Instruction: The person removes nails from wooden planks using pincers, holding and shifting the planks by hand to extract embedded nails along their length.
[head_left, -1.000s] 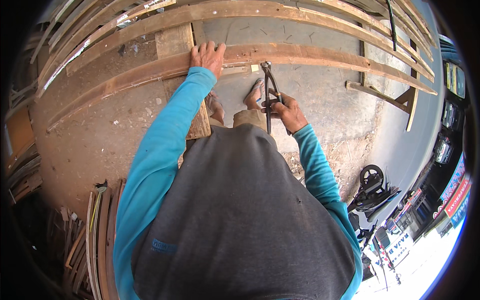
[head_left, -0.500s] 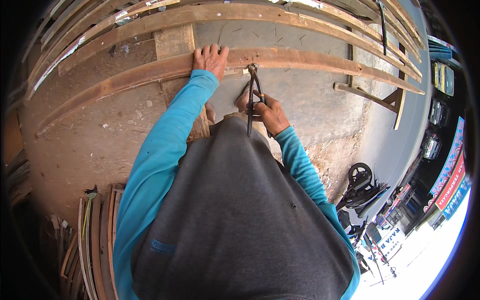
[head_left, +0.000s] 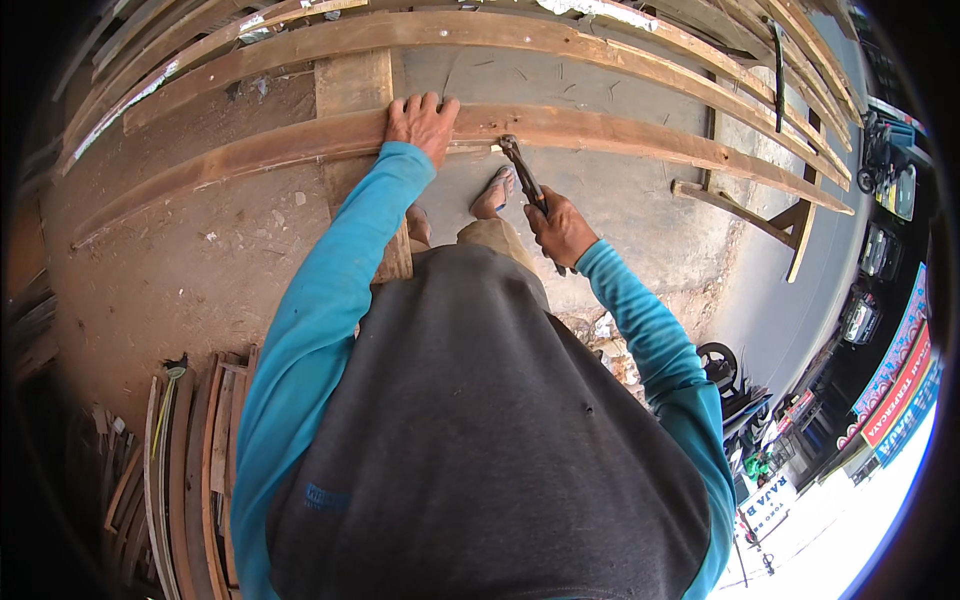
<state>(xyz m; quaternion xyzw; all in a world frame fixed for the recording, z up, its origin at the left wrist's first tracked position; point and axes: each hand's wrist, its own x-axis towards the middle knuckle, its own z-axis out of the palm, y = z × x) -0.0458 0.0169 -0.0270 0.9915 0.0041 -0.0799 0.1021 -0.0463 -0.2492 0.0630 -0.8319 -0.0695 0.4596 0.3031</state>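
On the long wooden plank (head_left: 620,135), laid across a short upright timber block (head_left: 352,85), the left hand (head_left: 422,122) is pressed flat, fingers spread over the near edge. The right hand (head_left: 562,228) is closed around the handles of a pair of pincers (head_left: 522,172), whose head meets the plank's near edge just right of the left hand. What the pincer head grips is too small to make out.

Risks, as judged from this position:
- The pincer head works close to the left fingers; a slip off the edge could strike them.
- The plank is held down by hand pressure alone, so a hard pull could shift or roll it.
- A sandalled foot (head_left: 494,192) stands directly beneath the tool, exposed to anything dropped.
- The worker leans well forward, so a sudden release could cost balance.

Surface and surroundings: bare concrete floor (head_left: 200,260), dusty and littered with chips. More planks (head_left: 560,40) lie parallel beyond. A bundle of thin wooden strips (head_left: 190,470) lies at lower left. A wooden trestle (head_left: 790,215) stands to the right, with parked vehicles (head_left: 865,315) and shopfront banners (head_left: 900,380) at the street edge.
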